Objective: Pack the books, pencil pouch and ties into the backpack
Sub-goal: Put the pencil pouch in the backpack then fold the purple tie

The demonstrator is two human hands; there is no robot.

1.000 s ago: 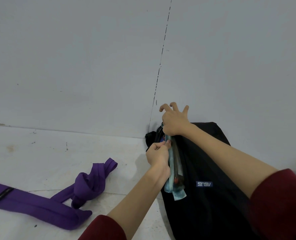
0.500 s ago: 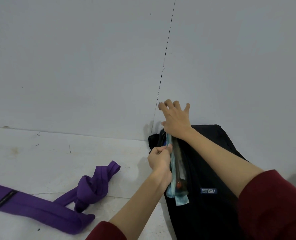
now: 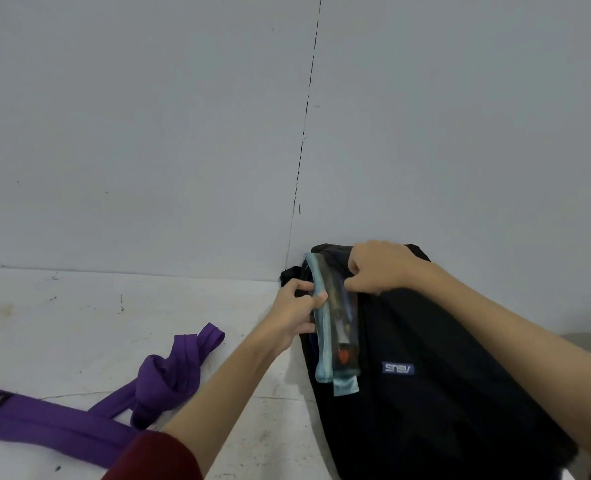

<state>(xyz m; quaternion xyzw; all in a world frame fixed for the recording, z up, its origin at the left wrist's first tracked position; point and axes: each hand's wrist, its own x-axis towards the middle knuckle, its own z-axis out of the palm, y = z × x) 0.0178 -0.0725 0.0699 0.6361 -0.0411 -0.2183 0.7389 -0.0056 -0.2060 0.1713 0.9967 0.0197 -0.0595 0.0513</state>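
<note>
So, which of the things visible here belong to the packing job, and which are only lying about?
Belong to the job:
- backpack, gripped by the right hand
- pencil pouch, pinched by the left hand
- purple tie, knotted, on the floor

Only lying about:
- nothing visible

Grey wall [image 3: 148, 133], scuffed white floor [image 3: 79, 323]
</note>
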